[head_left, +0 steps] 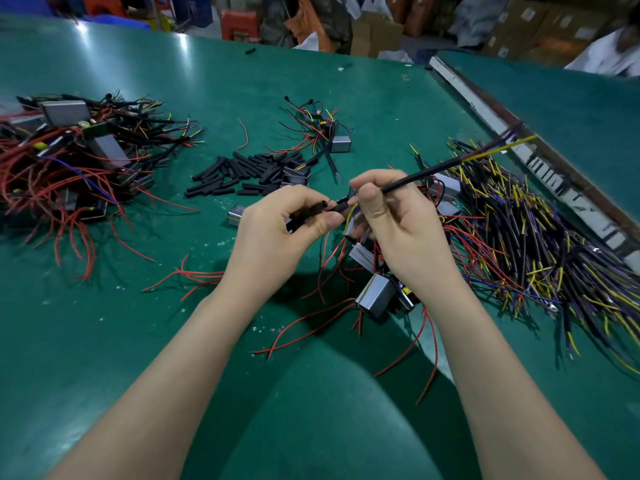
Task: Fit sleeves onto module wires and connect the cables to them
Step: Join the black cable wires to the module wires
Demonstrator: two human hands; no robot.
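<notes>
both hands work just above the green table (104, 323), almost touching each other at the centre. left hand (277, 230) pinches a short black sleeve (313, 208) between thumb and curled fingers, the sleeve's open end pointing toward 3 o'clock. right hand (388, 220) is clenched round one black cable (415, 176), which runs out of the fist toward 2 o'clock and ends in yellow and dark bare leads; below the thumb a yellow wire (350, 216) curves down between the two hands, beside a second black sleeve (341, 206) at the fingertips.

counted: two hands, one cable in the grip, two sleeves at the fingers. loose black sleeves (242, 174) lie in one heap at 11 o'clock from the hands, too many and too overlapped to count. grey metal modules (375, 299) with red wires sit directly under and at 5 o'clock from the right hand; at least four show there, others are hidden by the wrist. one more grey module (236, 214) lies just left of the left hand, partly behind it.

at 3 o'clock a large pile of black cables with yellow and blue leads (519, 244) spreads to the table's edge. at 9 to 10 o'clock lies a heap of modules tangled in red wires and black cables (69, 150). at 12 o'clock one lone module with wires (341, 143) lies apart. a metal rail (485, 109) runs along the table seam at 1 to 3 o'clock. cartons and bags are blurred beyond the far edge.
</notes>
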